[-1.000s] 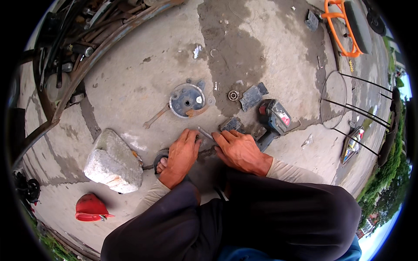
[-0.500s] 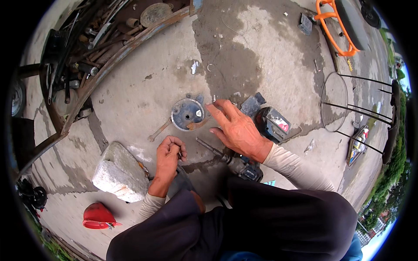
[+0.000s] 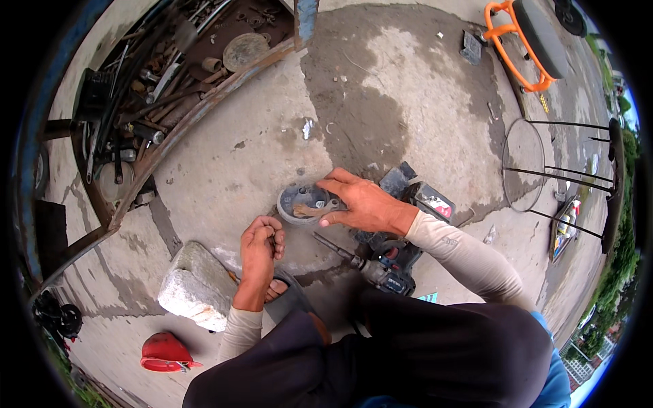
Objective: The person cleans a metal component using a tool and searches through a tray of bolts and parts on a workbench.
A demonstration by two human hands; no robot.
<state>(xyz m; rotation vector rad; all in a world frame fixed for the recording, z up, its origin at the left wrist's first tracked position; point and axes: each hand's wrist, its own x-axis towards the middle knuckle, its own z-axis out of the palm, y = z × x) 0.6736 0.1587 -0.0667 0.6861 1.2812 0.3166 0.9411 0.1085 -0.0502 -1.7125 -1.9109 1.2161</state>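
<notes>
My right hand grips the right edge of a round grey metal brake plate between thumb and fingers. The plate is tilted above the concrete, with a rusty brown patch near its front edge. My left hand is just nearer and to the left, its fingers curled against the thumb; whatever they hold is hidden. In front of my knees lies a dark cordless power drill, its long bit pointing at the plate.
A pale stone block and a red helmet-shaped object lie at left. At far left stands a rusty metal frame holding tools and scrap. A battery lies beside my right wrist. An orange-framed seat stands far right.
My right hand has closed on the plate's edge, and the plate has tilted and turned. The arm that stuck out at its lower left no longer shows there. My left hand stays curled.
</notes>
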